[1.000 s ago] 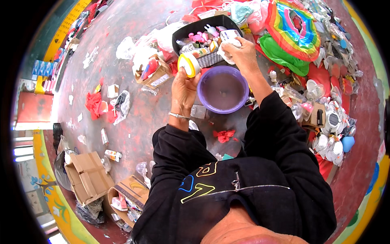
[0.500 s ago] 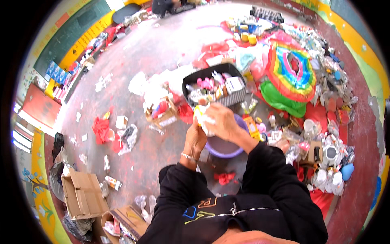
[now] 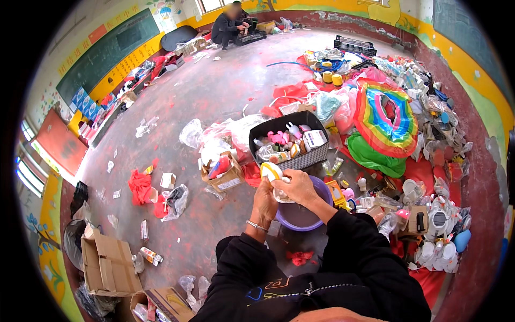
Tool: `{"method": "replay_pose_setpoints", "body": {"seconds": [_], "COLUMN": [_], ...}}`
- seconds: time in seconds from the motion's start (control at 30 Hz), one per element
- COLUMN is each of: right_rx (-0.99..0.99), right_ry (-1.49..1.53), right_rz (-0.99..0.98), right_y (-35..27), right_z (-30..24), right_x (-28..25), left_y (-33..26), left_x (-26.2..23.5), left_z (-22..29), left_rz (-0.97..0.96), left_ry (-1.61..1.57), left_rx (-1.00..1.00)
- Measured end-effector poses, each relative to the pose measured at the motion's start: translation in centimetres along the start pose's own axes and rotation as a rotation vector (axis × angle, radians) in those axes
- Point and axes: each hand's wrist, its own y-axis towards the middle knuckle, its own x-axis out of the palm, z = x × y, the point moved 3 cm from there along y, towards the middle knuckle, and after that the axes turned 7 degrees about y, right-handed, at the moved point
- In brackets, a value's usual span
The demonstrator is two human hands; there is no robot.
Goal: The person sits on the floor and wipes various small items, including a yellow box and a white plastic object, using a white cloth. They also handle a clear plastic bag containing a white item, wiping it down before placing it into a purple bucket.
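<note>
A round white piece with a yellow band [image 3: 271,171] is gripped in my left hand [image 3: 263,203], its fingers wrapped round the lower side. My right hand [image 3: 298,187] is closed against it from the right, with a crumpled white cloth [image 3: 281,196] showing under its fingers. Both hands are over the left rim of a purple basin [image 3: 296,227] holding murky water. Just beyond them stands a dark checked basket [image 3: 311,156] filled with small toys, pink and white figures and a white box among them. What kind of item the white piece is stays unclear.
An open cardboard box [image 3: 227,177] lies left of the basket. A rainbow inflatable [image 3: 370,119] and mixed heaps spread along the right wall. Larger cartons [image 3: 111,263] stand at lower left. Red cloth [image 3: 140,187] lies on the floor. A person [image 3: 228,27] crouches far off beside a black crate [image 3: 251,37].
The view has tilted up, bringing the far person fully into sight. My right hand has shifted lower on the white piece, and more of its yellow-banded top shows.
</note>
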Motion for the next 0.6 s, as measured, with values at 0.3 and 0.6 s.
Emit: {"method": "replay_pose_setpoints", "body": {"seconds": [0.3, 0.6], "right_rx": [-0.501, -0.635], "right_ry": [-0.367, -0.185], "right_rz": [0.208, 0.018], "right_y": [-1.0, -1.8], "right_z": [-1.4, -2.0], "right_x": [-0.4, 0.3], "left_y": [-1.0, 0.7], "left_x": [2.7, -1.1], "left_z": [2.1, 2.4], "left_rz": [-0.050, -0.002], "left_ry": [0.129, -0.018], "left_rx": [0.108, 0.178]}}
